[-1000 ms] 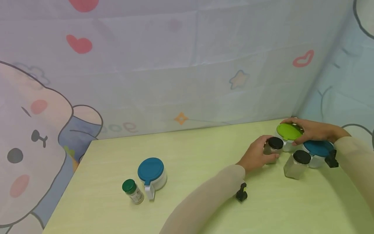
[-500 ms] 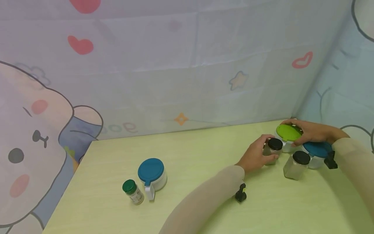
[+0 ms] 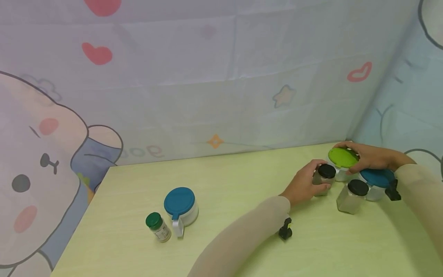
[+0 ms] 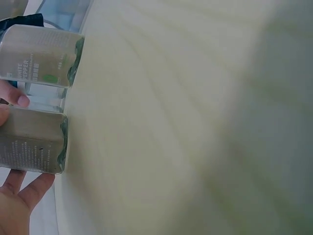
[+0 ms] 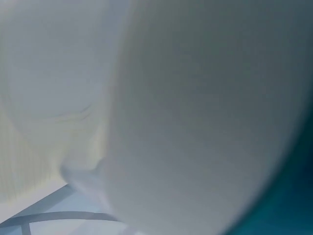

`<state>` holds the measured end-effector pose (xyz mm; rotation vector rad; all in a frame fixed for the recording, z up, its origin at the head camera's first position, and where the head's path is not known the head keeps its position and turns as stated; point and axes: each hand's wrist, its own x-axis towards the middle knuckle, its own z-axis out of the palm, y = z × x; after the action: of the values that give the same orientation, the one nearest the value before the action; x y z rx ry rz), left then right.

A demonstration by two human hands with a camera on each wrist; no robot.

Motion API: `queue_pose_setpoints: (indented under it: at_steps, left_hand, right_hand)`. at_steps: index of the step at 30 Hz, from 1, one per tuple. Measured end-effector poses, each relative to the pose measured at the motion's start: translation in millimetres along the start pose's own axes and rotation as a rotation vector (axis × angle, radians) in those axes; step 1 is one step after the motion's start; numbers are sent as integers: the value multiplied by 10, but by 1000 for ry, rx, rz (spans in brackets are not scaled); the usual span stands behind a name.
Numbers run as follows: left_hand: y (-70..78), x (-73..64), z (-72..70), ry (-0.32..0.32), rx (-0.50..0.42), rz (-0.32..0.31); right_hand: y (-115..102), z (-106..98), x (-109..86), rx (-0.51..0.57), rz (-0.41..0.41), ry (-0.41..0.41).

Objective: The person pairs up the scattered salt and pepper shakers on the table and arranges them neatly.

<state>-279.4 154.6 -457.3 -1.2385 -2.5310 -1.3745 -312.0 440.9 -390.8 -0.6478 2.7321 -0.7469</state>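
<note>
My left hand (image 3: 301, 185) holds a clear spice jar with a black lid (image 3: 327, 171), thumb in front and fingers behind. In the left wrist view this jar (image 4: 34, 142) stands upright between the fingertips and thumb. A matching black-lidded jar (image 3: 350, 201), labelled white pepper, stands to its right. My right hand (image 3: 375, 157) grips a white seasoning pot with a lime-green lid (image 3: 342, 157), thumb and fingers spread around its sides. Partly under that hand is a blue-lidded white pot (image 3: 377, 177). A large blurred white pot wall (image 5: 195, 112) fills much of the right wrist view.
Farther left on the pale yellow table (image 3: 242, 184) stand another blue-lidded white pot (image 3: 180, 202) with a handle and a small green-capped shaker (image 3: 160, 230). A printed cloth (image 3: 194, 84) hangs along the back edge, and another side of cloth (image 3: 408, 100) closes off the right.
</note>
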Motion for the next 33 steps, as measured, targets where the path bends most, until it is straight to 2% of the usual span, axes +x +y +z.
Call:
queue_pose_setpoints:
  at_steps: [8, 16, 22, 33]
  left_hand:
    - [8, -5, 3, -11, -6, 24]
    - [50, -14, 11, -10, -23, -28]
    - [47, -19, 12, -12, -25, -14]
    - [46, -11, 9, -12, -26, -29]
  right_hand:
    - [1, -4, -31, -11, 2, 2]
    - [-25, -22, -39, -5, 4, 1]
    - [-36, -18, -55, -6, 15, -7]
    - [-61, -25, -63, -3, 32, -20]
